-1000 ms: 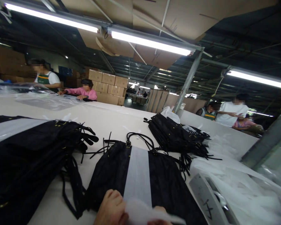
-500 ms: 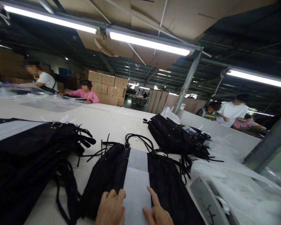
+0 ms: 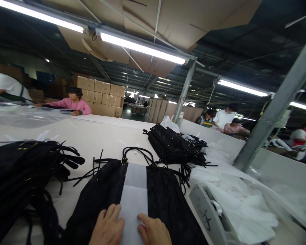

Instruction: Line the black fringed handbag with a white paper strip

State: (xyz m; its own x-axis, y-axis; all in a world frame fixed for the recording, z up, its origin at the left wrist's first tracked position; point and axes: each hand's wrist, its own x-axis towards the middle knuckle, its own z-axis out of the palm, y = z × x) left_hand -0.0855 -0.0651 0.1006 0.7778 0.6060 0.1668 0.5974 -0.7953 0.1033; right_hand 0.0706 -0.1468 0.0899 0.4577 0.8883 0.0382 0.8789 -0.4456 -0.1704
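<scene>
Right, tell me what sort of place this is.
Most likely a factory packing floor. Stacks of black bags lie on a long white table, cardboard boxes are piled behind, and other people work alongside. Both hands, left hand and right hand, press a white strip.

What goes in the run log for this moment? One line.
left hand flat on black bag | right hand on white paper strip

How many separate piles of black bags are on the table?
3: a left pile, a centre pile with a white strip under both hands, and a far pile. More may be hidden.
</scene>
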